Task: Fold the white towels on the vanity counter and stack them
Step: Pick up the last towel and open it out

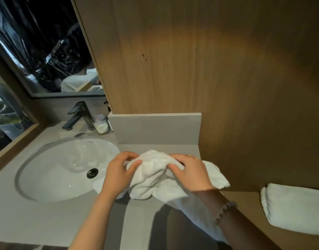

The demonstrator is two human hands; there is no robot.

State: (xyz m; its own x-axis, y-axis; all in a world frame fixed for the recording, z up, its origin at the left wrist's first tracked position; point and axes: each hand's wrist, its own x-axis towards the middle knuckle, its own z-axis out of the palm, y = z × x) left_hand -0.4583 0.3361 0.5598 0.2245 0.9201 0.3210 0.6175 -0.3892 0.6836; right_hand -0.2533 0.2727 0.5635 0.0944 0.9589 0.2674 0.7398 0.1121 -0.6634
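A crumpled white terry towel (155, 179) lies bunched on the grey stone counter (46, 222), just right of the white oval sink (55, 170). Both hands grip it near the top of the bunch: the left hand (119, 171) pinches a fold between thumb and curled fingers, and the right hand (189, 175) curls over the cloth from the other side.

The corners are buried in the bunch, so a fold started from this hold would likely come out skewed. Part of the towel trails off toward the counter's near right edge, and its weight could drag the rest down if the grip loosens. A stray corner swung left could drop into the sink and get damp. The folded white towel (295, 211) rests on the brown wooden ledge (245, 199) at right, well apart
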